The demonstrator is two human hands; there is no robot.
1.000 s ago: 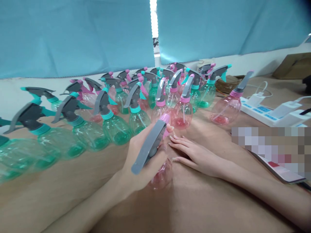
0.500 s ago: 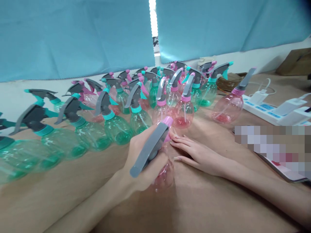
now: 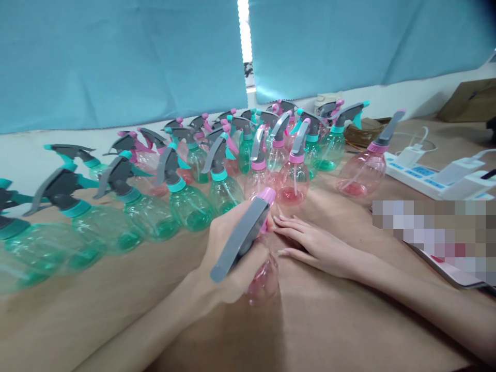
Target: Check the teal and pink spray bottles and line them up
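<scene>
My left hand is wrapped round the neck of a pink spray bottle, which stands on the brown table top. Its grey trigger points back toward me, and the pink nozzle faces away. Much of the bottle is hidden behind the fingers. My right hand lies on the table just right of the bottle, fingers stretched out, the fingertips close to the nozzle. Whether they touch the bottle I cannot tell. Just beyond my hands stands another pink spray bottle with a little pink in its bottom.
Several green spray bottles form a row at the left, with more pink and green ones behind. A separate pink bottle stands at right, near a white power strip with plugs. A blurred-out flat device lies nearer. Blue curtain hangs behind.
The view has shifted very slightly. Both hands and the held spray bottle keep nearly the same positions.
</scene>
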